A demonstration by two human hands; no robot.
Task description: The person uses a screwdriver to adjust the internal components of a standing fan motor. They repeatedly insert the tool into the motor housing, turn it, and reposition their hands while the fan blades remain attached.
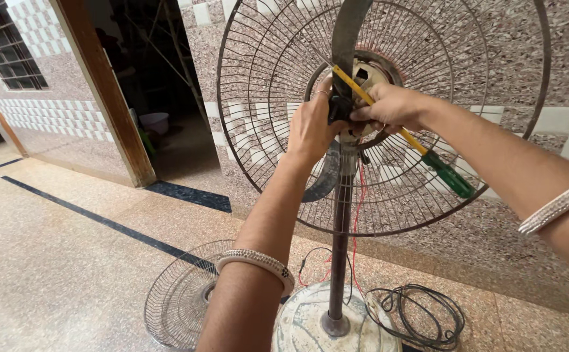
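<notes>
Gripped fan hub (356,98) with left hand (310,127); right hand (392,107) fingers closed round yellow-shafted, green-handled screwdriver (421,150) against rusty wire guard (265,98).

Both arms are raised and stretched forward, and a pale beaded bangle is worn on each forearm. The left hand (310,127) is turned with its back toward the camera, the fingers (325,88) curled in a grip, a ring on one. The right hand (392,107) is brought in from the right, its fingers closed, touching the left.
</notes>
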